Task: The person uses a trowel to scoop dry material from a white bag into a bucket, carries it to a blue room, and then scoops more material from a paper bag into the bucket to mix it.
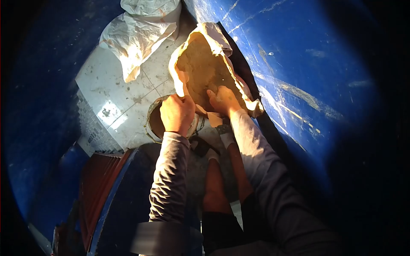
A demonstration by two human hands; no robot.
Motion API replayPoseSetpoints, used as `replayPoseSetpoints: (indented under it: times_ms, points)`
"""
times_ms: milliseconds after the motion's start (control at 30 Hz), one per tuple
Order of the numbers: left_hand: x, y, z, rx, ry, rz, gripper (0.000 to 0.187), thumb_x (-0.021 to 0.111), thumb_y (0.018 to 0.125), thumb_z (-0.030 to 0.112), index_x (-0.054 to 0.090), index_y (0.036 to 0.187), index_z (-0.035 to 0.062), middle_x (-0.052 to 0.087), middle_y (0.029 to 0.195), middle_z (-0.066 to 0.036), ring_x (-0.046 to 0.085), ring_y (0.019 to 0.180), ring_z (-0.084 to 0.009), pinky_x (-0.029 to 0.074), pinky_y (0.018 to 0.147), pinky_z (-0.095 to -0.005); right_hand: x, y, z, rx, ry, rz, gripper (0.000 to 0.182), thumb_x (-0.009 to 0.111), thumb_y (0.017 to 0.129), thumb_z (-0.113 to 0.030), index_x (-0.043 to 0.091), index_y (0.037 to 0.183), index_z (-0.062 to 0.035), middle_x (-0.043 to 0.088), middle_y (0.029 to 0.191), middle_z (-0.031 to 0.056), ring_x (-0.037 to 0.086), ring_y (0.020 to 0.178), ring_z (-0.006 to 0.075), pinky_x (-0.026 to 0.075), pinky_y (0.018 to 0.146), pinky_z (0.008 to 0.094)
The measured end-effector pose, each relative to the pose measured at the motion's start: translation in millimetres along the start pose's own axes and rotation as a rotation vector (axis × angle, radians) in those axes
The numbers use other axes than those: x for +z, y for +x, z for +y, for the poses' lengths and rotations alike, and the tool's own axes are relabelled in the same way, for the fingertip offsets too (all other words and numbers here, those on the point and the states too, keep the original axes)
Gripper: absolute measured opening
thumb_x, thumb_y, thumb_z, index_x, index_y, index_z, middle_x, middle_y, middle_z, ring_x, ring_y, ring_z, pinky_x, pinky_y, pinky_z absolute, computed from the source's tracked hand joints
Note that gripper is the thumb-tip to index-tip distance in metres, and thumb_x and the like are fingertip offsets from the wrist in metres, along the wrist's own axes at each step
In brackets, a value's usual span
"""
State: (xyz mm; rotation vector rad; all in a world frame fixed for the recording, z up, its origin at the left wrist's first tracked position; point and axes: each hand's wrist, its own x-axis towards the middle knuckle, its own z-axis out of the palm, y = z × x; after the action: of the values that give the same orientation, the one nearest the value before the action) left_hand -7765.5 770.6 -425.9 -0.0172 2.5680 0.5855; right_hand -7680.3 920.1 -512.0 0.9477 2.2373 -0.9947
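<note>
An opened paper sack [183, 83] of brown powder [203, 64] lies in front of me, its torn rim folded outward. My left hand [178, 114] is closed on the near left edge of the sack, above a bucket [156, 121] that it partly covers. Inside the sack's near end, my right hand [225, 101] is low at the powder, fingers curled and thumb toward the left. Whatever those fingers hold, if anything, is hidden.
White sacks [141, 34] stand at the back left on the stained tiled floor [115, 85]. A scratched blue surface [294, 81] rises along the right. A reddish-brown ribbed panel [102, 183] is at the lower left. My legs and feet are just below the sack.
</note>
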Motion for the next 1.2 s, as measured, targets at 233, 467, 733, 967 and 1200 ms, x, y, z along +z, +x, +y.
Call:
replayPoseSetpoints:
  times_ms: [233,467,733,967,1200]
  points:
    - [0.3,-6.8,-25.0,0.205,-0.296,-0.052,0.029,0.061,0.088,0.021,0.058,0.076,-0.0056,0.055,0.063,-0.023,0.058,0.057,-0.0352,0.043,0.059,-0.0452,-30.7,-24.0,11.9,-0.055,0.186,-0.215,0.056,0.063,0.095,-0.044,0.065,0.101,0.0113,0.069,0.098,0.0314,0.068,0.098,0.0446,0.053,0.085,0.0477]
    - [9.7,0.9,-5.8,0.090,-0.405,-0.114,0.033,0.062,0.088,0.023,0.065,0.076,-0.0066,0.062,0.061,-0.022,0.067,0.061,-0.0380,0.050,0.060,-0.0434,-13.8,-2.8,18.4,-0.109,0.275,-0.187,0.055,0.061,0.096,-0.044,0.065,0.106,0.0098,0.070,0.098,0.0298,0.071,0.093,0.0390,0.054,0.081,0.0449]
    - [15.2,-8.8,-2.5,-0.031,-0.568,-0.087,0.034,0.064,0.092,0.025,0.065,0.079,-0.0065,0.061,0.060,-0.016,0.059,0.055,-0.0213,0.047,0.058,-0.0374,-12.7,3.5,4.5,0.220,0.689,-0.420,0.041,0.061,0.100,-0.040,0.059,0.086,-0.0017,0.056,0.067,0.0042,0.055,0.055,0.0142,0.045,0.048,0.0319]
    - [10.9,-7.8,-11.6,-0.059,-0.533,-0.130,0.035,0.065,0.092,0.025,0.064,0.077,-0.0070,0.062,0.060,-0.016,0.057,0.054,-0.0202,0.046,0.057,-0.0385,-17.7,-17.0,8.1,0.036,0.689,-0.408,0.041,0.058,0.102,-0.041,0.057,0.078,-0.0080,0.054,0.064,0.0009,0.047,0.053,0.0085,0.037,0.047,0.0262]
    - [14.4,-12.1,-27.7,0.038,-0.475,-0.059,0.037,0.063,0.094,0.026,0.064,0.080,-0.0076,0.058,0.061,-0.021,0.057,0.055,-0.0191,0.046,0.057,-0.0389,-22.2,-17.1,12.5,0.045,0.723,-0.405,0.044,0.058,0.101,-0.046,0.058,0.079,-0.0076,0.053,0.065,-0.0011,0.047,0.054,0.0076,0.035,0.046,0.0264]
